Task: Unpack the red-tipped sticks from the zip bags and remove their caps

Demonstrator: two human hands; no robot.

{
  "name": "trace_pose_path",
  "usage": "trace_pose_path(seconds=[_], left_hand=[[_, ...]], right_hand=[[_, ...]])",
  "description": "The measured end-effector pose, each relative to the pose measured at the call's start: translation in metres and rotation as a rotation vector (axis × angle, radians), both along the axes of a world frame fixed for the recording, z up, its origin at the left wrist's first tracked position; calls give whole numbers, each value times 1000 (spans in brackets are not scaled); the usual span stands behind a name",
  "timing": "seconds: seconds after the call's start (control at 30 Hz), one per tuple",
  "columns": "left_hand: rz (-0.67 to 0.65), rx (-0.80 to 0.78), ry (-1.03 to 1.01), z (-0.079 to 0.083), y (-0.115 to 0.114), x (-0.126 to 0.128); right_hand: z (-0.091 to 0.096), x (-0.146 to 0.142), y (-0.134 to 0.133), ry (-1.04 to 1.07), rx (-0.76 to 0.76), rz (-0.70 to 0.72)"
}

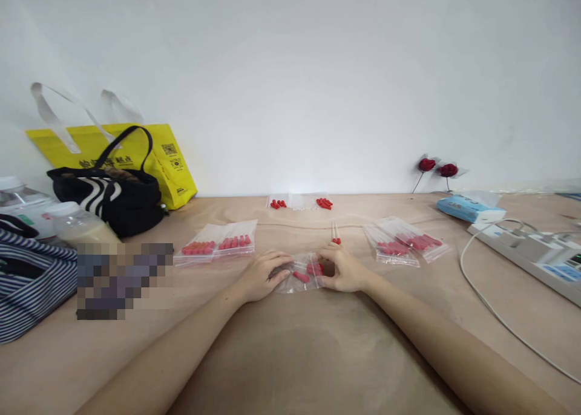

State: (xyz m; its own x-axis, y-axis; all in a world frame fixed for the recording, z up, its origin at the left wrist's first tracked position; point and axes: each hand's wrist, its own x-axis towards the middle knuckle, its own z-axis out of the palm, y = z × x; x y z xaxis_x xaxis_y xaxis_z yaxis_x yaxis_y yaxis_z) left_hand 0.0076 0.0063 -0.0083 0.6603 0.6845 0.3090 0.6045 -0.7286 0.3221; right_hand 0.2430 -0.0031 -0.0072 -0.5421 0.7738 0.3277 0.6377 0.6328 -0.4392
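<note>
A clear zip bag (287, 284) with several small red pieces (301, 276) inside lies in front of me, between my two hands. My left hand (264, 276) grips its left edge, thumb near me and fingers curled over the far side. At the right edge, the thumb and fingers of my right hand (344, 268) are closed on the bag and partly hide the red pieces there. Just beyond my right fingers, two thin white sticks with red ends (336, 240) lie on the wooden table (290, 354).
Filled zip bags lie at left (218, 243) and right (399, 245). By the wall are more red-ended sticks (295, 203). A yellow bag (175, 161), black bag (109, 200) and bottles stand left. Tissues (469, 208), a power strip (540, 251) and a loose cable (481, 306) lie right.
</note>
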Motion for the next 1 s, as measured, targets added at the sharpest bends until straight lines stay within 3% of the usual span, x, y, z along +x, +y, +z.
trace_pose_path(seconds=[0.3,0.57,0.8,1.0], left_hand=[[0,-13,12,0,0,0],[4,-22,-3,0,0,0],[3,-32,-7,1,0,0],[7,-36,-10,1,-1,0]], right_hand=[[5,6,2,109,-330,38],[8,15,3,89,-363,33],[26,30,0,-157,-409,-38],[42,54,6,-60,-614,-82]])
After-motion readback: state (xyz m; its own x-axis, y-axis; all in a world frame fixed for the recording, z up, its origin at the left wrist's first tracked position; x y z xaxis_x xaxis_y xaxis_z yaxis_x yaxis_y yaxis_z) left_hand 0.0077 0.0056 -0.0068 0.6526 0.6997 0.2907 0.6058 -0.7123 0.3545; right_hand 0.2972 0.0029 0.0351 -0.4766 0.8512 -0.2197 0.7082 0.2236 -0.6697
